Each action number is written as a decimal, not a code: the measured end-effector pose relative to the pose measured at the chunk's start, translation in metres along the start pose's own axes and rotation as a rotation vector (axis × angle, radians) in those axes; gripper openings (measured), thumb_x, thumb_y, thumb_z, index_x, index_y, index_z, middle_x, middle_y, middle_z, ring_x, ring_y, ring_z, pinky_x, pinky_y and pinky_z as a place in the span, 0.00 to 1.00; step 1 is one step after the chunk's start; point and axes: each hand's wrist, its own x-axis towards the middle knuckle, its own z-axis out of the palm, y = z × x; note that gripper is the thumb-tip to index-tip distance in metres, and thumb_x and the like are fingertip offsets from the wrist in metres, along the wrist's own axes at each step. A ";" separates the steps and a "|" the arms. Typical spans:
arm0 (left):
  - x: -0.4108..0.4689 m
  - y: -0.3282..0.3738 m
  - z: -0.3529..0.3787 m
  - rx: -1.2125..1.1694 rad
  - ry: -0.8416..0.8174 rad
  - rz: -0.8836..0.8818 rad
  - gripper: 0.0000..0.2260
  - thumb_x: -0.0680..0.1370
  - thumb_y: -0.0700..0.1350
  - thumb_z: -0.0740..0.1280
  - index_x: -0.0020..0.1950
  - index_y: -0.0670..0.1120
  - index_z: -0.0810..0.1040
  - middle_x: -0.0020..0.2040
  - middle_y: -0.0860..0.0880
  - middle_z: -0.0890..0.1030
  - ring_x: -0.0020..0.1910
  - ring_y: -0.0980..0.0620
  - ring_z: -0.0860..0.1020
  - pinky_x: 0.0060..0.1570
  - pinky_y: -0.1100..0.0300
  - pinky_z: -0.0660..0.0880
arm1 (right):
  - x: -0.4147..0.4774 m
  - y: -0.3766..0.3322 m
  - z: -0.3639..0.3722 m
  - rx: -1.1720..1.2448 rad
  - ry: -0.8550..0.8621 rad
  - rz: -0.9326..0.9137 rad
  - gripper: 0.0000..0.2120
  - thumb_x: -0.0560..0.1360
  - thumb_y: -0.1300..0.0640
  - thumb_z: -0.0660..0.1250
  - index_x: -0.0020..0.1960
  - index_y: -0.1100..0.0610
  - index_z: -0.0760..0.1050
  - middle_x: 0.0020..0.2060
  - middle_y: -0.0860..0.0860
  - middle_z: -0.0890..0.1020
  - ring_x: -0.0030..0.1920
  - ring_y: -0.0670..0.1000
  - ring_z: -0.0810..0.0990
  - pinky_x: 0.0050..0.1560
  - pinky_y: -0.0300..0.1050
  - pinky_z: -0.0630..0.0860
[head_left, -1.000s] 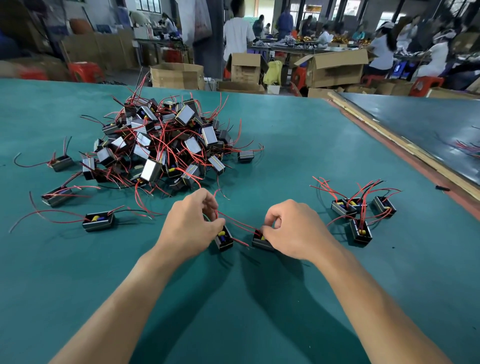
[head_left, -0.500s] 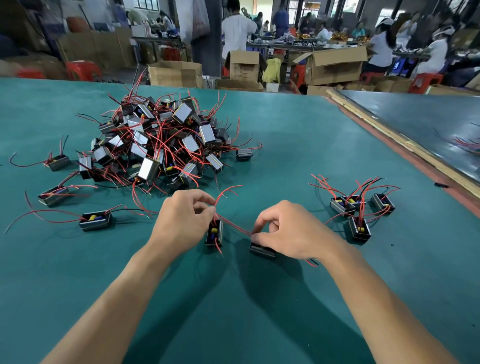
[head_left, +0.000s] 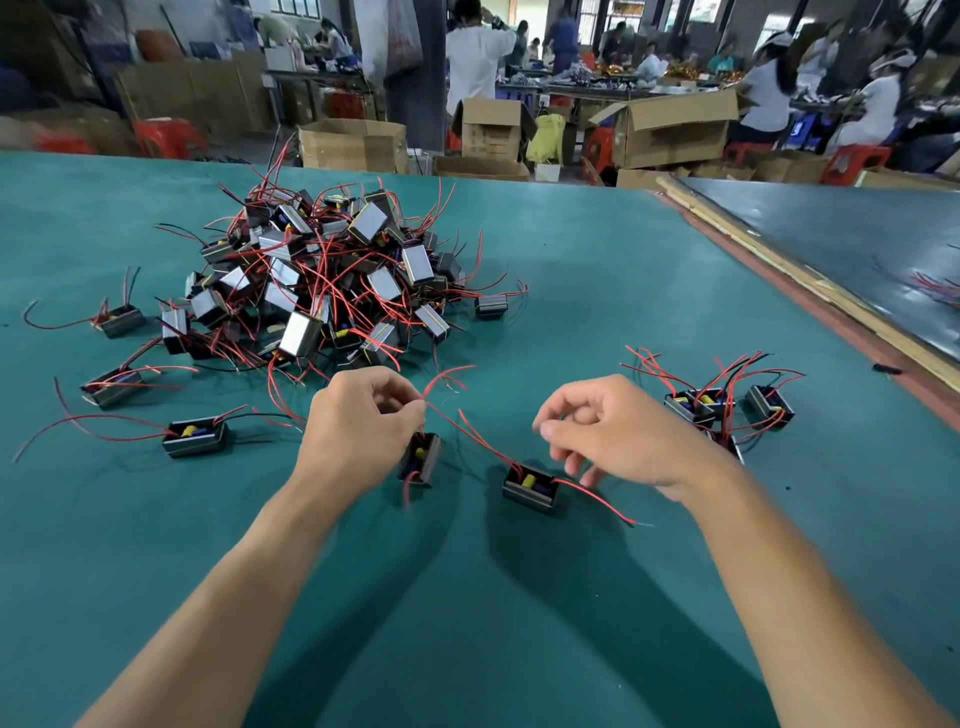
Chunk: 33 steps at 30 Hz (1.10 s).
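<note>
Matte teal tabletop (head_left: 571, 270); left hand (head_left: 363, 421), fingers tight on thin red wire (head_left: 440, 376) (boxy black module (head_left: 422, 460) beneath); right hand (head_left: 618, 431), fingers apart.

- L hand (head_left: 363, 426) pinches the red wires (head_left: 445, 375) of a small black module (head_left: 421, 460); the module is tilted on end right under my fingers.
- R hand (head_left: 618, 436) hovers w/ fingers loosely curled, holding nothing.
- 2nd module (head_left: 530, 483) sits flat on the green mat (head_left: 519, 623), just below my R fingertips, w/ red leads trailing both ways.
- Big tangled pile (head_left: 322, 280) beyond L hand; small group (head_left: 727, 410) beside R hand; stray units (head_left: 195, 436) far left.
</note>
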 end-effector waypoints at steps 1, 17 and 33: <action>0.000 0.000 0.000 -0.032 -0.001 -0.017 0.05 0.73 0.41 0.72 0.38 0.49 0.81 0.31 0.52 0.83 0.30 0.54 0.80 0.35 0.53 0.81 | 0.000 0.001 -0.004 0.016 0.010 0.012 0.06 0.78 0.63 0.66 0.44 0.58 0.80 0.29 0.49 0.81 0.29 0.46 0.78 0.29 0.40 0.76; -0.017 0.017 -0.005 0.096 -0.279 0.345 0.10 0.68 0.39 0.74 0.42 0.53 0.83 0.34 0.58 0.81 0.31 0.59 0.76 0.32 0.72 0.69 | -0.005 0.008 -0.014 -0.247 -0.379 -0.147 0.06 0.70 0.59 0.77 0.44 0.49 0.86 0.34 0.48 0.85 0.35 0.43 0.78 0.41 0.41 0.74; -0.014 0.010 0.002 0.160 -0.180 0.267 0.06 0.71 0.45 0.76 0.35 0.52 0.83 0.29 0.58 0.81 0.27 0.59 0.76 0.31 0.65 0.73 | 0.001 0.001 0.018 -0.506 -0.058 -0.203 0.10 0.69 0.47 0.74 0.32 0.49 0.79 0.27 0.41 0.80 0.27 0.40 0.75 0.30 0.32 0.67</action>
